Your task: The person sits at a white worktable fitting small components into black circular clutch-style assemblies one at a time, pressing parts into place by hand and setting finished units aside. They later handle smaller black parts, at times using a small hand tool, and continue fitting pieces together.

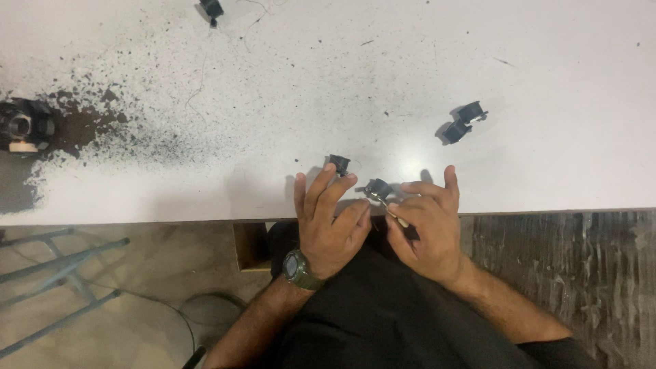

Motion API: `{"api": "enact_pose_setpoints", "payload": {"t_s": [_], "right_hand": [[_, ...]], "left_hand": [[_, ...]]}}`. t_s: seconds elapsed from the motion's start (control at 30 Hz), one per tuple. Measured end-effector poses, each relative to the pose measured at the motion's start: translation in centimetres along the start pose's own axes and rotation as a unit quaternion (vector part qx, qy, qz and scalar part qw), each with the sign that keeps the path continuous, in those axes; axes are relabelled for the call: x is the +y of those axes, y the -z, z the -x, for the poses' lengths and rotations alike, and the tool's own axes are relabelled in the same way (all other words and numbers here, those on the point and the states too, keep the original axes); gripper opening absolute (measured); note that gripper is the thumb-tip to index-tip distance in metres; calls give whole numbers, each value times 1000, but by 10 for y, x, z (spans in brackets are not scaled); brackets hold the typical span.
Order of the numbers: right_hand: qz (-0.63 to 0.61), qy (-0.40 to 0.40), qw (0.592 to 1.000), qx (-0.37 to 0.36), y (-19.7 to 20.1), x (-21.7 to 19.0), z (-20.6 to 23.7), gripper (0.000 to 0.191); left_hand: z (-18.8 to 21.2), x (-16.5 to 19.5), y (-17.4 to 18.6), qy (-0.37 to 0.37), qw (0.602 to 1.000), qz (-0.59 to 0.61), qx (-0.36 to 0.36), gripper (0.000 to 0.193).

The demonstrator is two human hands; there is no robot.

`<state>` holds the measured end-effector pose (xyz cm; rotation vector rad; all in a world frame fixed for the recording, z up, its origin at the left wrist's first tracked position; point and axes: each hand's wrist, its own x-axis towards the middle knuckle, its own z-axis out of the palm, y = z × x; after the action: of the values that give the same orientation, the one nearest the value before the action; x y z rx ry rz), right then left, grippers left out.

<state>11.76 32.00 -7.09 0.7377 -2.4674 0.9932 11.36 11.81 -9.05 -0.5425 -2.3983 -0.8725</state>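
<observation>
We work at the near edge of the tabletop (pixel 478 55), our left hand (pixel 329 222) beside our right hand (pixel 427 229), the two nearly touching. Between them, at the fingertips, sits a small part (pixel 378 189) against a thin tool (pixel 398 217) in the right hand. Just behind the left fingers lies a second small part (pixel 339 164). Farther back on the right lie two parts touching each other (pixel 465 121). Far left, a larger device (pixel 24 126) sits among scattered specks (thickest around it). At the far edge lies another part (pixel 212 9). A stool frame (pixel 61 273) stands on the floor, left of our lap
</observation>
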Motion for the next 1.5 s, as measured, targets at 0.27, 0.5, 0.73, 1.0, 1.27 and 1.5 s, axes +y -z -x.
{"api": "enact_pose_setpoints", "payload": {"t_s": [0.27, 0.5, 0.73, 1.0, 1.27, 1.5], "right_hand": [[-34, 3, 999, -3, -8, 6, -4, 32], [-35, -2, 999, 2, -13, 6, -2, 30], [-30, 5, 1000, -1, -12, 6, -2, 29], [-10, 16, 1000, 2, -16, 11, 10, 31], [-37, 91, 995, 9, -18, 14, 12, 40], [1, 41, 999, -17, -13, 2, -2, 37]], "left_hand": [[3, -1, -3, -18, 999, 27, 10, 14], [5, -3, -4, -66, 998, -24, -7, 11], [0, 4, -10, -33, 999, -30, 28, 9], [3, 3, -9, 12, 999, -32, -6, 8], [2, 3, -6, 7, 999, -19, -24, 6], [1, 0, -4, -3, 999, -9, -31, 5]]}}
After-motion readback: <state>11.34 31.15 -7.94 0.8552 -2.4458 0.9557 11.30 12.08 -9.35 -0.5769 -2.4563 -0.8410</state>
